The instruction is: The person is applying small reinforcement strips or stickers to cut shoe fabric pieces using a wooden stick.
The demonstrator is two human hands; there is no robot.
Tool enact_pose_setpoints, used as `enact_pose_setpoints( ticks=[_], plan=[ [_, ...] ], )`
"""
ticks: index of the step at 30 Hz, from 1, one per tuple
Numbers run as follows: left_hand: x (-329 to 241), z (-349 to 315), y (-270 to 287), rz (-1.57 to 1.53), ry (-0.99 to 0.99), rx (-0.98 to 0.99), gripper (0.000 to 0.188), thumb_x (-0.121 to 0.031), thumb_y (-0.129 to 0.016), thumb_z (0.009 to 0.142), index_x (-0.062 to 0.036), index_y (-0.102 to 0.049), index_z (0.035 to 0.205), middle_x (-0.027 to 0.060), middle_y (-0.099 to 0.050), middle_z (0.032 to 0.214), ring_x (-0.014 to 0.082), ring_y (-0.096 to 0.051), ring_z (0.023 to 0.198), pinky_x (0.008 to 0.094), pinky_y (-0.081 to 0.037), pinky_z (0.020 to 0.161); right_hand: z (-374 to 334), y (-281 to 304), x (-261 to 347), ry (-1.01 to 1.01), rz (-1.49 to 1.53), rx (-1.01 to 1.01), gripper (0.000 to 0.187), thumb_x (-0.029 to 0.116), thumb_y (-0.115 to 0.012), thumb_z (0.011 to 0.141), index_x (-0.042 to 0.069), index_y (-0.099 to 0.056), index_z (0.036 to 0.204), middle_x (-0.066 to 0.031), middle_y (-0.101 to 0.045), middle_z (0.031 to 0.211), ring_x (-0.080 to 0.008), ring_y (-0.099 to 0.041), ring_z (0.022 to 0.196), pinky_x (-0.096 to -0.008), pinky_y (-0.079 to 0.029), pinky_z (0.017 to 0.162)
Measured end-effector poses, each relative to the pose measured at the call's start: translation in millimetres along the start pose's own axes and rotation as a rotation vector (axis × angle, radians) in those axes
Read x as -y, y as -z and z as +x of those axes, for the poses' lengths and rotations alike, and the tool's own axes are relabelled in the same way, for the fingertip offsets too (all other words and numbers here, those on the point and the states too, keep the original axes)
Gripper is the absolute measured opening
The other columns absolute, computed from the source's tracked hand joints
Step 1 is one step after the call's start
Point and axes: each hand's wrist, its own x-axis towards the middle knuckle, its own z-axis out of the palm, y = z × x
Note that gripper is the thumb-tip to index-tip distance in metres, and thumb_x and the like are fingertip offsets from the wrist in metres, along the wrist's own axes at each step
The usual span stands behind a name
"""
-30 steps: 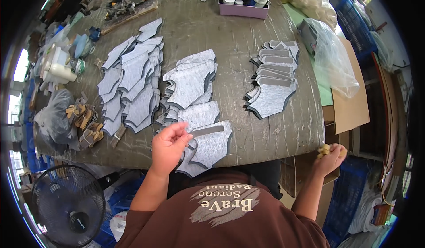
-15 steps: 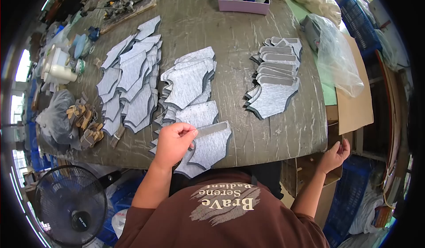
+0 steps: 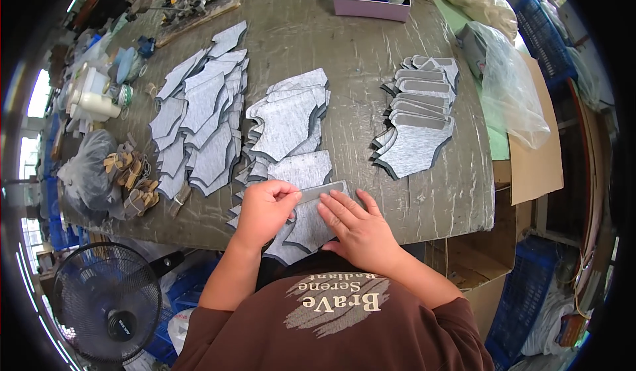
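At the table's near edge lies a light grey fabric cutout (image 3: 310, 225) with a dark backing. A smooth darker grey strip (image 3: 323, 191) runs along its upper edge. Pinched between thumb and forefinger of my left hand (image 3: 264, 212) is the strip's left end. My right hand (image 3: 363, 230) lies with fingers stretched flat over the strip's right part and the cutout, hiding some of both. Just beyond is a pile of similar cutouts (image 3: 285, 129). A fanned pile of cutouts with strips along their top edges (image 3: 417, 146) sits to the right.
More grey cutouts (image 3: 202, 106) overlap at the left. A purple tray (image 3: 371, 8) with jars stands at the far side. Bundled tan pieces (image 3: 129, 172) and a plastic bag (image 3: 89, 169) are at the left edge. A black fan (image 3: 109, 305) stands lower left; a cardboard box (image 3: 487, 258) is lower right.
My right hand has come from beside the box at the right onto the strip and cutout, its fingers now flat. My left hand keeps its pinch at the strip's left end.
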Motion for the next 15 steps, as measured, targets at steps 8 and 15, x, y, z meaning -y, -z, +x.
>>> enact_pose_setpoints(
  ticks=[8, 15],
  plan=[
    [-2.9, -8.2, -13.2, 0.728, -0.490, -0.223, 0.006, 0.001, -0.067, 0.074, -0.0031, -0.067, 0.078, 0.0065, -0.059, 0.069, 0.0222, -0.058, 0.059, 0.0313, -0.046, 0.056, 3.8, -7.6, -8.7, -0.055, -0.043, -0.012, 0.060, 0.026, -0.072, 0.074, 0.004, -0.052, 0.127, -0.0107, -0.049, 0.130, -0.0254, -0.047, 0.121, -0.0489, -0.032, 0.101],
    [-3.4, -23.0, -13.7, 0.140, -0.526, -0.032, 0.008, 0.003, -0.066, 0.079, -0.0015, -0.060, 0.078, 0.0064, -0.062, 0.081, 0.0124, -0.056, 0.065, 0.0263, -0.046, 0.060, 1.5, 7.2, -10.8, -0.551, 0.642, -0.346, 0.031, 0.001, -0.070, 0.075, 0.003, -0.063, 0.105, -0.0149, -0.064, 0.097, -0.0288, -0.063, 0.088, -0.0359, -0.050, 0.077]
  ],
)
